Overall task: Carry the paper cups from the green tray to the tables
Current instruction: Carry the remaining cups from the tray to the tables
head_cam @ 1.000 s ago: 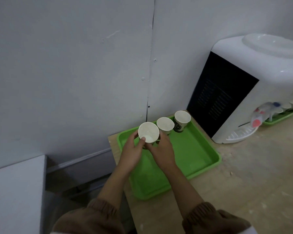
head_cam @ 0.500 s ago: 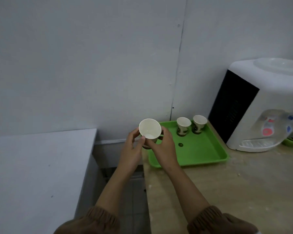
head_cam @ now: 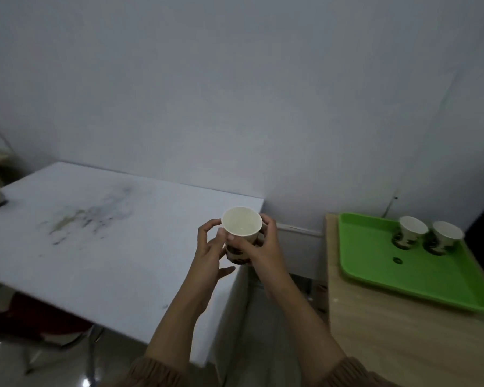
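Stained white table [head_cam: 95, 261] below paper cup [head_cam: 241, 225] gripped by left hand [head_cam: 210, 255] and right hand [head_cam: 263, 247].

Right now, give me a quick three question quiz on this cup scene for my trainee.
1. True or false: three cups stand on the green tray.
2. The tray rests on: A a stool, B the wooden counter, C a shelf.
3. How many hands touch the carried cup?
Key: 1 false, only two cups stand there. 2 B. 3 two, the left hand and the right hand.
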